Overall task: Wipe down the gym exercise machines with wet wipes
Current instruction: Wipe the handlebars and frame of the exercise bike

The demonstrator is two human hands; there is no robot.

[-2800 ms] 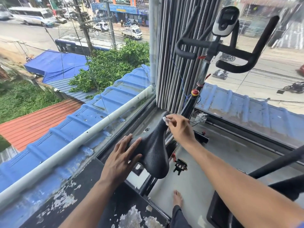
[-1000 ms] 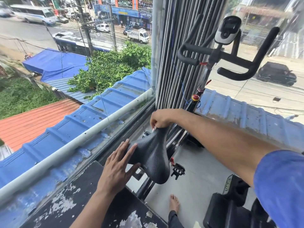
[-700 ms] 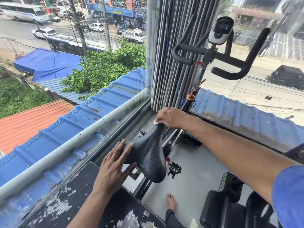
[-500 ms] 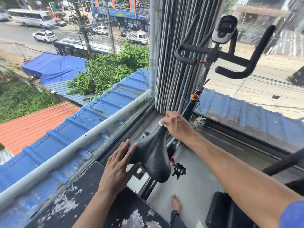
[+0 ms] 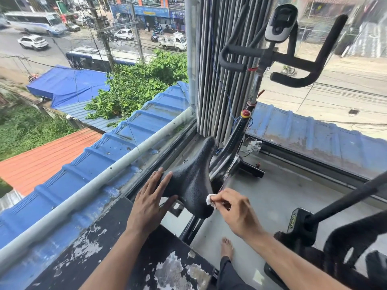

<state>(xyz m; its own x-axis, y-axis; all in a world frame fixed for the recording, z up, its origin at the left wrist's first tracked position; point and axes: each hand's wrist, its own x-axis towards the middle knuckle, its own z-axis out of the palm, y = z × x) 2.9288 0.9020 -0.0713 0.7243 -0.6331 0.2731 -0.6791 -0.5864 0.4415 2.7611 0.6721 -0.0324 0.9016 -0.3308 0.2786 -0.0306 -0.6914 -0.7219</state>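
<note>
Wiping the near right flank of the saddle [image 5: 192,181] is the job in hand, and I've got a small white wet wipe [image 5: 210,200] pinched between my thumb and fingertips, my right hand [image 5: 234,212] curled round it, the wad touching the seat's edge near its wide rear end. My left hand [image 5: 149,203] lies flat, fingers straight and spread, pressing on the left wing of the seat to steady it. To do this well, I reckon I should keep that left palm firm so the seat doesn't swivel, run the wipe in long strokes from the wide back up to the narrow nose, follow the rolled edge underneath, and turn the wad to a fresh face as it soils. It's tiny, so pressure from the fingertips matters.

Look at the seat itself: black, pebbled, slightly shiny vinyl, broad at the near end and tapering to a slim nose that points away toward the far window corner. It sits in the middle of the scene, just beside the glass on its left. Beyond it the bike's black frame [image 5: 232,143] climbs to a red knob [image 5: 244,113], then the handlebars [image 5: 293,65] and a grey console [image 5: 280,24], not yet wiped as far as I can judge. Far behind hang grey vertical blinds [image 5: 211,70]. Another machine [image 5: 326,237] sits near right.
</note>
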